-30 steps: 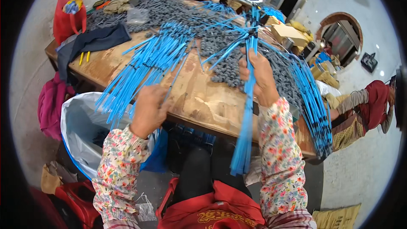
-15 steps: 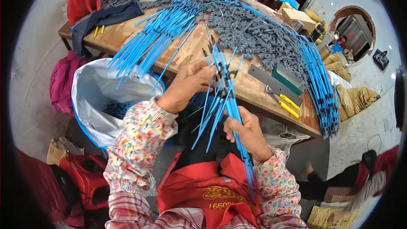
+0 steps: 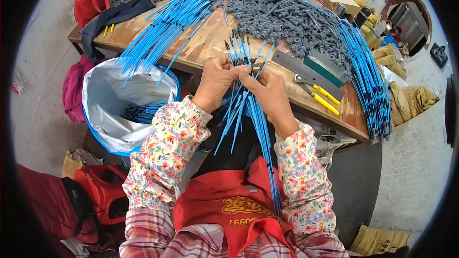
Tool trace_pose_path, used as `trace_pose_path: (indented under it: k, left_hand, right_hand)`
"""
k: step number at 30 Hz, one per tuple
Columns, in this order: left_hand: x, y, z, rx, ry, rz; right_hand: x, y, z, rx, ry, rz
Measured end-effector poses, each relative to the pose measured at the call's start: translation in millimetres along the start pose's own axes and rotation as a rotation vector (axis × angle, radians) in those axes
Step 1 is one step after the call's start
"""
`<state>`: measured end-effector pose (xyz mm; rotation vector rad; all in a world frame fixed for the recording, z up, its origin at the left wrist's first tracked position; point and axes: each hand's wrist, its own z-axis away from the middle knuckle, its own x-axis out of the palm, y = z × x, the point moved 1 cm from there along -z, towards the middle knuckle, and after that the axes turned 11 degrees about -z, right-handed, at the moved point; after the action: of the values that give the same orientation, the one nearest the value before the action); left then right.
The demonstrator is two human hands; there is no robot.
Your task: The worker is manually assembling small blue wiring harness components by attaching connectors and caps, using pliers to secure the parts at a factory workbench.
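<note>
Blue rods (image 3: 263, 134) hang near clock middle, longest tails at five o'clock. Look light, bendy, maybe slippery; best hold, I guess, near dark joints (image 3: 245, 61). From far, I see left hand (image 3: 217, 79) pinch there, hardly any gap; right hand (image 3: 270, 93) curls round rods just beside, fingers partly hidden. Grey pile (image 3: 282, 16) at one o'clock.

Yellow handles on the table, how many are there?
4: two yellow handles near the green box, two more handles by the dark cloth. Others may be hidden.
</note>
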<state>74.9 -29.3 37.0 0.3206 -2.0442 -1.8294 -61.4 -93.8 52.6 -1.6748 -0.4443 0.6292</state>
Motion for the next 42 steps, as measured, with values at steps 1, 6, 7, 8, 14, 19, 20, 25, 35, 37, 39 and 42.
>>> trace_pose_path:
  k: [1,6,7,8,14,19,20,25,35,37,39,42]
  left_hand:
    - [3,2,0,-0.002,-0.003,0.041]
    - [-1,7,0,0.009,-0.039,-0.005]
    - [-3,6,0,0.016,-0.056,-0.069]
    - [-1,5,0,0.013,-0.054,-0.071]
    - [19,3,-4,0.119,0.138,-0.164]
    - [20,-8,-18,0.104,0.145,-0.31]
    - [21,-9,-18,0.102,0.144,-0.309]
    - [26,-16,-20,0.107,0.193,-0.227]
    - [32,-23,-24,0.549,0.439,-0.857]
    - [36,-15,-22,0.585,0.461,-0.982]
    - [40,-6,-19,0.652,0.509,-1.237]
    - [37,-12,-22,0.632,0.49,-1.225]
  right_hand:
    - [-2,1,-2,-0.001,0.001,-0.002]
    - [-9,11,-12,-0.065,-0.07,-0.457]
    - [-12,12,-14,-0.064,-0.074,-0.545]
    - [-13,14,-14,-0.063,-0.077,-0.634]
    - [-16,9,-14,-0.082,-0.053,-0.586]
    - [-13,9,-16,-0.07,-0.07,-0.582]
    - [-13,10,-15,-0.068,-0.062,-0.578]
    - [-24,7,-12,-0.033,-0.053,-0.447]
    - [-40,14,-14,-0.096,0.037,-0.156]
    - [-42,18,-15,-0.126,0.052,-0.118]
    - [-45,19,-15,-0.151,0.064,-0.063]
    - [-49,23,-15,-0.129,0.07,-0.087]
